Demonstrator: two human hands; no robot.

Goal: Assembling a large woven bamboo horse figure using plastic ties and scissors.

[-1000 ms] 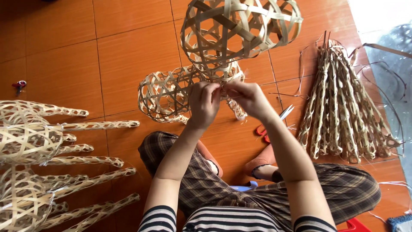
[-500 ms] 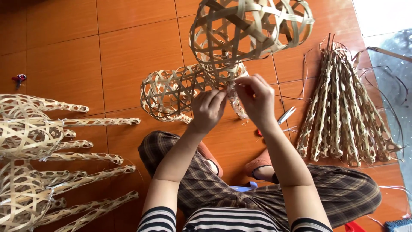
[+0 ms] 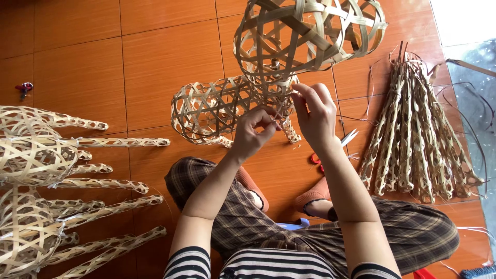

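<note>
Head cam: my left hand (image 3: 253,132) & right hand (image 3: 315,111) both pinch shut on thin strips of the woven bamboo figure (image 3: 243,98); body woven, joint unfinished. Finished figures (image 3: 36,155) lie on floor (image 3: 155,62).

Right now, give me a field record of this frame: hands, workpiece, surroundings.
left hand: pinching a thin bamboo strip at the joint of the woven piece
right hand: fingers on the same joint, beside the left
workpiece: open-weave bamboo figure, round woven ball above a woven body
right side: bundle of woven bamboo tubes on the floor
left side: finished woven bamboo figures with long legs
floor: orange tiles
near right wrist: red-handled scissors
</note>
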